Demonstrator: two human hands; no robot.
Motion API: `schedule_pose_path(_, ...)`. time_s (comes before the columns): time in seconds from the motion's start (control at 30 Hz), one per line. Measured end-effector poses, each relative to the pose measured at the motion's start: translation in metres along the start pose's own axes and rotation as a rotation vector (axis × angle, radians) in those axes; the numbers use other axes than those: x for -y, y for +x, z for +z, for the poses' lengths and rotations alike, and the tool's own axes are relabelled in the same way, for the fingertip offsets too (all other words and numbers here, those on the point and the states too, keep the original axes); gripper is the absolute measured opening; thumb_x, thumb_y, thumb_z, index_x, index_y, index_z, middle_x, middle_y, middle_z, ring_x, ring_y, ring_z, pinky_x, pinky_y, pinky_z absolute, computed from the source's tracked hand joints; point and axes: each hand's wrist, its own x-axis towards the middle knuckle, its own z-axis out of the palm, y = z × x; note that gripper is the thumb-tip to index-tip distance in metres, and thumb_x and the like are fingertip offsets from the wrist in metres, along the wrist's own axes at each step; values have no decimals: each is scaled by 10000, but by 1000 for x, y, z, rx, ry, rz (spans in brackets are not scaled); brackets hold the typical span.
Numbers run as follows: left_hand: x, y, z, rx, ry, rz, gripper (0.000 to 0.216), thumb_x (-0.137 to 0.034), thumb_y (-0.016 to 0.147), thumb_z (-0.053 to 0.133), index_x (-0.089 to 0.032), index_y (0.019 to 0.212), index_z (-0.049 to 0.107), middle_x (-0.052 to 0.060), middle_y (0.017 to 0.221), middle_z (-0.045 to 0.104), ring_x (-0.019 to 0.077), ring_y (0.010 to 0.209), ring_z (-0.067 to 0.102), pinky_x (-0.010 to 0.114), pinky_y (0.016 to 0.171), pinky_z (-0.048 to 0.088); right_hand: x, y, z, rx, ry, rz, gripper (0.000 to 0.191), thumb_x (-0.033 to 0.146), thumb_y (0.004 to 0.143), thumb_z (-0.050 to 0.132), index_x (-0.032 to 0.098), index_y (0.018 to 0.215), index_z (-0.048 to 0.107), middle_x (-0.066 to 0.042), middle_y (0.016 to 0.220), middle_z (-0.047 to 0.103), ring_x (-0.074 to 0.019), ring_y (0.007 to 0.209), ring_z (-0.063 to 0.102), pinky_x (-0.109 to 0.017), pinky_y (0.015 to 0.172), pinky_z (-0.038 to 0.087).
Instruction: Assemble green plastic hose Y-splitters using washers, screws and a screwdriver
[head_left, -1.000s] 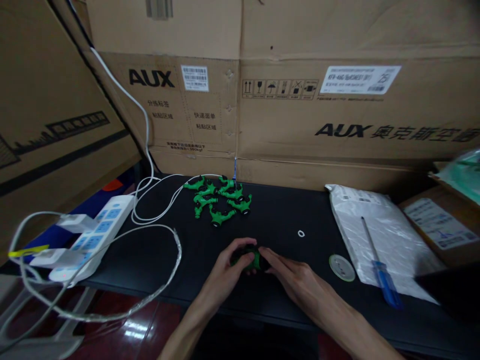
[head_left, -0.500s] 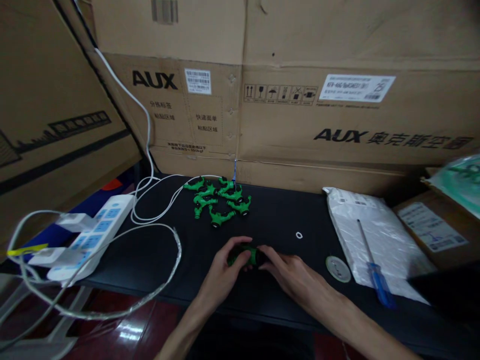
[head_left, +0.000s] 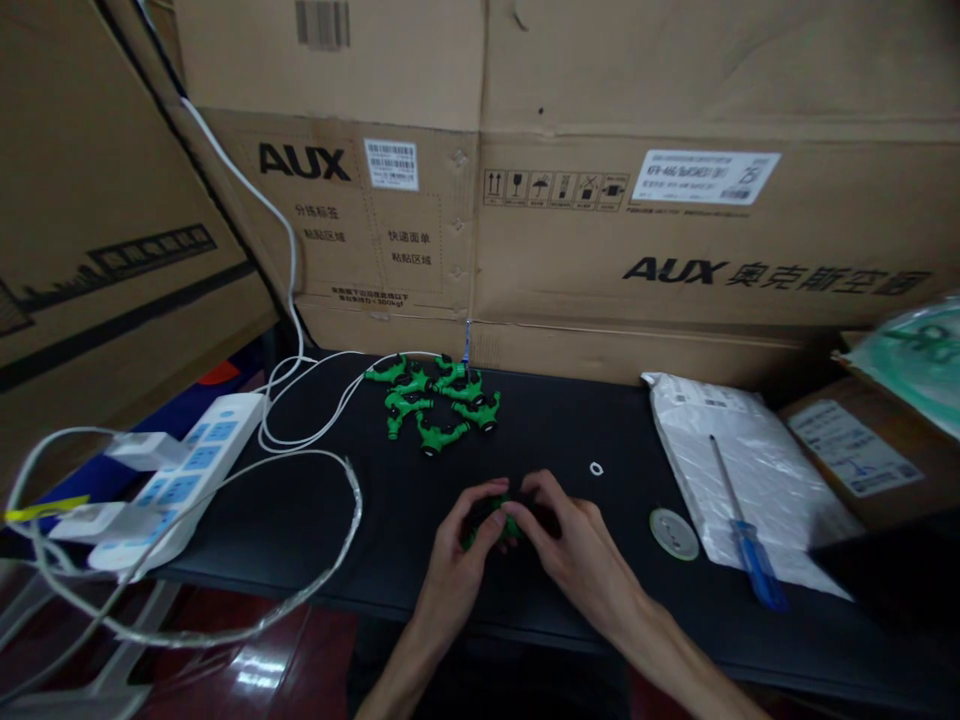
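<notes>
A green plastic hose splitter (head_left: 511,523) is held low over the black table, mostly covered by fingers. My left hand (head_left: 466,535) curls around its left side, thumb pressed on top. From the right, my right hand (head_left: 564,525) closes on the same piece, its thumb close to the left thumb. Beyond the hands lie several similar green Y-shaped splitters (head_left: 442,433) with black parts, grouped loosely. A small white ring (head_left: 596,468) rests to the right of my hands.
A white power strip (head_left: 184,480) with plugs and looping white cables (head_left: 352,520) occupies the left. On the right are a round disc (head_left: 674,534), a blue-handled screwdriver (head_left: 757,565) on a white plastic package (head_left: 705,430), and a cardboard box (head_left: 847,450). Large cartons (head_left: 555,270) wall the back.
My right hand has shifted left and over the green splitter, its thumb now beside the left thumb. The splitter is turned and more covered. The view has shifted slightly.
</notes>
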Motion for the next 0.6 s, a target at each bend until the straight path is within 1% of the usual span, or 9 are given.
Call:
schedule_pose_path(0.03, 2, 0, 1, -6, -25, 1, 262, -381, 934, 678, -239, 1149, 731, 75, 1289, 706, 191, 949, 691, 282, 779, 551, -1, -1, 4, -22, 69, -25, 206, 437, 995, 542, 236, 1009, 582, 0, 785, 677, -153, 648, 636, -247, 616, 448)
schedule_pose_path(0.1, 5, 1, 1, -14, -89, -5, 255, -372, 938, 679, -237, 1147, 737, 81, 1286, 710, 208, 1012, 677, 274, 784, 540, -3, -2, 10, -58, 163, -53, 172, 410, 983, 535, 243, 1017, 562, -7, 823, 692, -159, 679, 667, -249, 640, 475)
schedule_pose_path(0.13, 6, 2, 1, -12, -125, -13, 254, -365, 939, 681, -237, 1151, 737, 84, 1293, 708, 202, 993, 676, 272, 778, 535, -4, -2, 13, -74, 176, -50, 169, 413, 983, 525, 245, 991, 546, -1, 797, 681, -156, 655, 661, -247, 622, 473)
schedule_pose_path(0.23, 7, 5, 2, -10, -225, -48, 257, -356, 928, 703, -232, 1149, 744, 91, 1309, 702, 155, 846, 668, 270, 746, 523, -8, -2, 16, -130, 214, -14, 193, 430, 987, 521, 253, 923, 478, 33, 699, 613, -138, 569, 601, -232, 543, 432)
schedule_pose_path(0.33, 5, 5, 2, -36, -272, -64, 248, -353, 912, 729, -229, 1125, 753, 92, 1313, 702, 137, 810, 660, 258, 726, 513, -14, -2, 14, -160, 266, 15, 230, 451, 996, 530, 251, 908, 456, 40, 707, 578, -127, 589, 571, -222, 534, 413)
schedule_pose_path(0.43, 4, 4, 1, -51, -271, -68, 236, -344, 921, 723, -245, 1134, 743, 79, 1334, 694, 132, 815, 666, 257, 734, 515, -16, -7, 9, -135, 319, 32, 252, 487, 1024, 485, 236, 995, 492, 34, 760, 569, -116, 585, 536, -219, 519, 415)
schedule_pose_path(0.47, 5, 3, 0, -54, -264, -70, 239, -342, 926, 718, -250, 1145, 737, 76, 1345, 689, 141, 847, 673, 259, 746, 518, -16, -9, 7, -111, 350, 34, 268, 494, 1036, 460, 229, 1037, 504, 32, 774, 567, -112, 586, 533, -220, 528, 427)
schedule_pose_path(0.53, 6, 3, -1, -56, -250, -72, 252, -343, 927, 716, -257, 1164, 728, 76, 1364, 683, 179, 972, 680, 264, 779, 526, -12, -12, 4, -41, 432, 39, 302, 498, 1052, 427, 216, 1094, 524, 27, 795, 567, -107, 606, 543, -228, 573, 454)
schedule_pose_path(0.6, 7, 2, -1, -54, -243, -68, 271, -343, 915, 728, -261, 1174, 724, 77, 1367, 684, 224, 1114, 657, 273, 813, 532, -7, -14, 1, 31, 511, 56, 324, 509, 1054, 422, 209, 1103, 532, 35, 770, 556, -100, 602, 530, -226, 583, 444)
